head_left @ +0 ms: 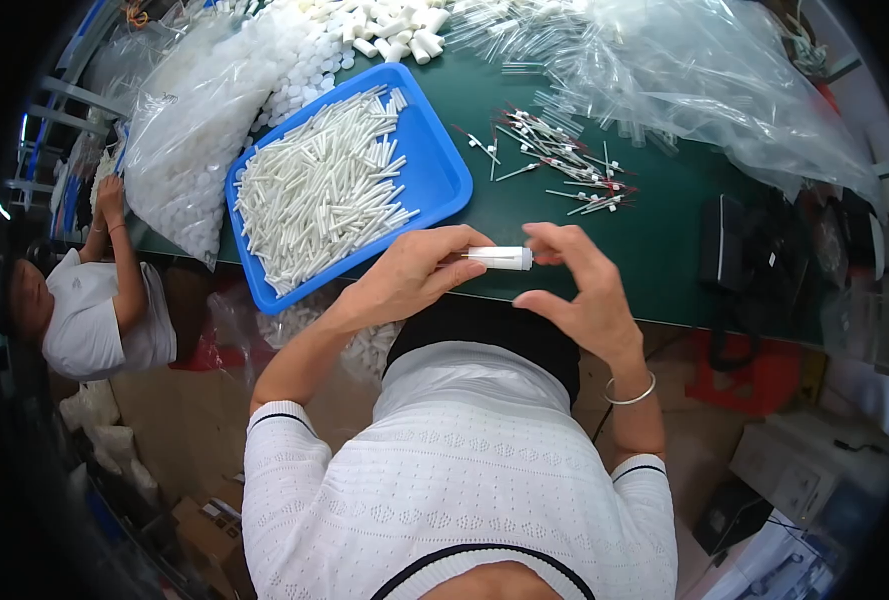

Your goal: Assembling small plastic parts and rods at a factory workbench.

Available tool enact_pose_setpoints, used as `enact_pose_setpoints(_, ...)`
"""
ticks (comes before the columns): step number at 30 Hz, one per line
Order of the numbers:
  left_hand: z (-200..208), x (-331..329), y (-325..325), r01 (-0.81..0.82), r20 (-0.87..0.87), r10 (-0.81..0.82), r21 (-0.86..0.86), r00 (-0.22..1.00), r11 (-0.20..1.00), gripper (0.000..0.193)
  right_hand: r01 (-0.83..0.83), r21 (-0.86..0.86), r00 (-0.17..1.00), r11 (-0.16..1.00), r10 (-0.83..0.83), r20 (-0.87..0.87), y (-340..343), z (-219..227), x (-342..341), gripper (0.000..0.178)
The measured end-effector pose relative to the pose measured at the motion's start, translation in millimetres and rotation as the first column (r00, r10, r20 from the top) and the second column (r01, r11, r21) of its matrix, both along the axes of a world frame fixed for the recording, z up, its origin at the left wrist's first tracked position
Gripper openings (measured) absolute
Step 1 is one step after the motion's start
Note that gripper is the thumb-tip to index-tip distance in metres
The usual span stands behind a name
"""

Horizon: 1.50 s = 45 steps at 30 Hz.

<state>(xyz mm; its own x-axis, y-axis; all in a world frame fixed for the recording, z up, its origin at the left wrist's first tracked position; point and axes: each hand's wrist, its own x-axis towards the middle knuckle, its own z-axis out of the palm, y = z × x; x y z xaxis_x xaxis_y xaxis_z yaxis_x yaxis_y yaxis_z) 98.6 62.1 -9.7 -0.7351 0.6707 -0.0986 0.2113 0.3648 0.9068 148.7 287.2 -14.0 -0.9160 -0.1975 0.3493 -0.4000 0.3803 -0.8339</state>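
Note:
Between the thumb and fingers of my left hand (405,272) is a small white cylinder (511,259), held level over the table's near edge. A thin, light strip or pin shows along its side; I cannot make out which. My right hand (593,298) stands open just right of the cylinder's end, thumb and fingers apart. A blue tray (435,165) lies to the left of my hands, heaped with short thin white tubes (315,195). Beyond my right hand are scattered slim parts with white collars and red wires (560,145).
Along the back of the green table (665,255) lie thick white cylinders (390,30), clear tubes (510,30) and a large plastic bag (705,80). A bag of round white caps (180,150) stands at left. A black case (730,240) sits at right. Another person (110,300) works at far left.

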Motion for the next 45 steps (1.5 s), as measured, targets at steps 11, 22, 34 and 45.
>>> enact_pose_setpoints(11,-30,22,10,0.039,0.161,-0.052,0.078,0.986,0.996,0.029,-0.008,-0.483,0.781,0.876,0.306,0.544,-2,-25,13,0.014)
enact_pose_setpoints(22,-17,43,15,-0.062,0.005,0.062,0.003,0.998,0.998,0.02,0.11,-0.592,0.911,0.799,0.157,0.381,-17,-52,47,0.021)
enact_pose_setpoints(34,-41,52,19,-0.034,-0.516,0.005,-0.046,0.856,0.998,0.024,0.01,-0.634,0.923,0.773,0.236,0.303,-14,-66,39,0.02)
enact_pose_setpoints(45,-67,57,16,-0.144,0.671,-0.114,0.317,0.733,0.937,0.05,0.019,-0.714,0.88,0.7,0.327,0.344,-24,-65,34,0.015)
